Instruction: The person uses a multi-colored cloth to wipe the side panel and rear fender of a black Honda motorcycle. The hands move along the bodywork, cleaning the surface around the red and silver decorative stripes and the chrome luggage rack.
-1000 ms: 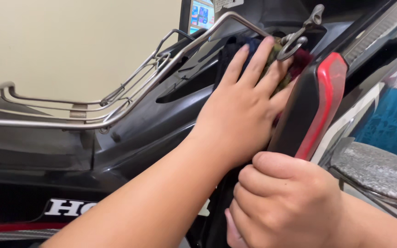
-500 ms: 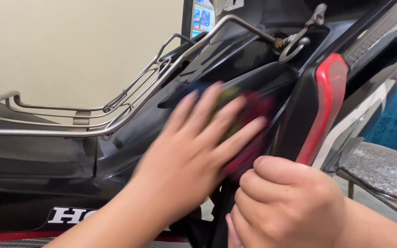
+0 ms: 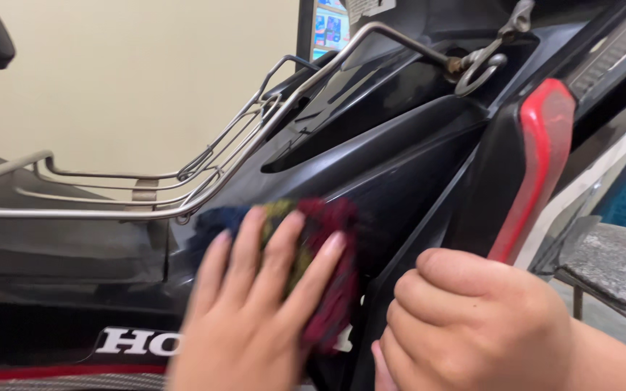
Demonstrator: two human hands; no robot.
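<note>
1. Head view, left hand [image 3: 255,304]: laid flat, fingers spread, pressing a multicoloured cloth [image 3: 320,268] against the black side panel [image 3: 400,181] of a scooter, low down and just above the white lettering. Grip not closed round the cloth, only pinning it with the fingers, so likely to slide out from under them on a fast stroke and drop.
2. Same view, right hand [image 3: 472,326]: curled into a fist at the panel's lower edge, just below the red tail light [image 3: 537,159]. Cannot tell what, if anything, is clamped inside, since the knuckles hide it. Risk of a pinched finger in the seam if the panel flexes under pressure.
3. Metal rack [image 3: 146,188] just above and left of the cloth: loose edge of fabric apt to snag on its bars or bracket on an upward sweep.
4. Hook and ring [image 3: 480,61] at top right: bare metal, well apart from the hands now, yet a hazard for scraped knuckles on a long reach.
5. Glossy panel: grit caught in the cloth could leave fine scratches.
6. Motion blur on the left hand and cloth: exact contact line hard to judge.
</note>
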